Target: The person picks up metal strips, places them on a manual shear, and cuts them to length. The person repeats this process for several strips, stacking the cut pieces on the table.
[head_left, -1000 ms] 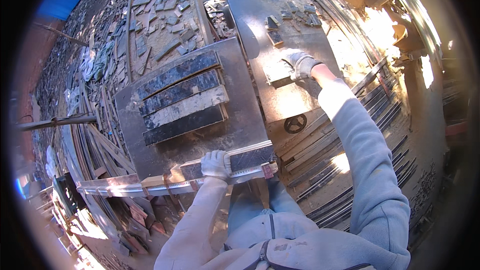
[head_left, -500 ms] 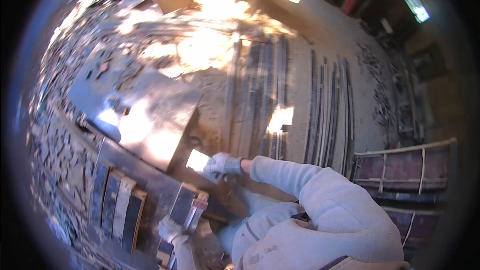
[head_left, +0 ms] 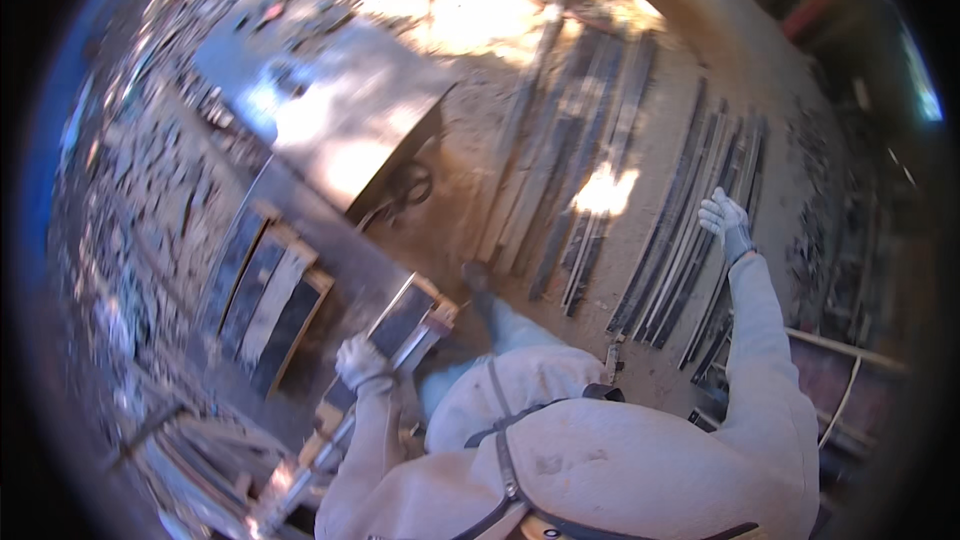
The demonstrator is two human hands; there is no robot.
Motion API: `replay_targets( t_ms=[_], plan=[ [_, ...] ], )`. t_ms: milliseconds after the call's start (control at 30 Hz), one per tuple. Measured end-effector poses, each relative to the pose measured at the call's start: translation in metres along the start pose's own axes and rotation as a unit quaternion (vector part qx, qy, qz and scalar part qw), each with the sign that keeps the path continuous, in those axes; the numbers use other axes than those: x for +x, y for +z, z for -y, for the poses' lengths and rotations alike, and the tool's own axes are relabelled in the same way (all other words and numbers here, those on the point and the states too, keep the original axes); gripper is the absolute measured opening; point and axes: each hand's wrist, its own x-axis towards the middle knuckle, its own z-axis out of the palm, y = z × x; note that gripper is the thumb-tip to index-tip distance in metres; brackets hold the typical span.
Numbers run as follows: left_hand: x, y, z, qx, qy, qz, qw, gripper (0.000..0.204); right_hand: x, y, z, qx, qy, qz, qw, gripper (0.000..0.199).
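My left hand (head_left: 362, 362), in a pale glove, is closed at the side of a dark-faced board (head_left: 398, 312) on the dark metal bench (head_left: 345, 258). Part of its grip is hidden. A shiny metal strip (head_left: 415, 348) runs along the board's right side. My right hand (head_left: 727, 220), gloved too, is stretched far out to the right above long strips (head_left: 690, 230) lying on the ground. Its fingers are loosely bent and a little apart, with nothing visible in them.
Several dark-faced boards (head_left: 268, 302) lie on the bench's left part. A sunlit sheet-topped table (head_left: 350, 130) stands beyond, a wheel (head_left: 408, 182) under its edge. Long planks (head_left: 570, 150) lie on the ground, scattered scraps (head_left: 170, 180) at left, a slatted frame (head_left: 835, 380) at right.
My right hand has swung from beside the bench far out to the right. The bright flat piece seen at it before is gone from it. My left hand stays by the board as the view shifts.
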Motion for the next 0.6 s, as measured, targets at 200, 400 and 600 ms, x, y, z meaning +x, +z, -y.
replay_targets(
  t_ms=[200,400,600],
  plan=[
    [0.013,-0.013,0.011,-0.017,-0.086,0.061,0.994,0.029,-0.164,0.446,-0.159,-0.277,-0.127,0.445,0.842,0.06],
    [0.011,-0.066,0.027,-0.109,-0.021,0.183,0.977,0.085,-0.279,0.541,-0.109,-0.346,-0.072,0.464,0.812,0.068],
    [0.024,-0.088,0.047,-0.108,0.053,0.207,0.971,0.106,-0.314,0.543,-0.039,-0.326,-0.081,0.484,0.808,0.064]
  ],
)
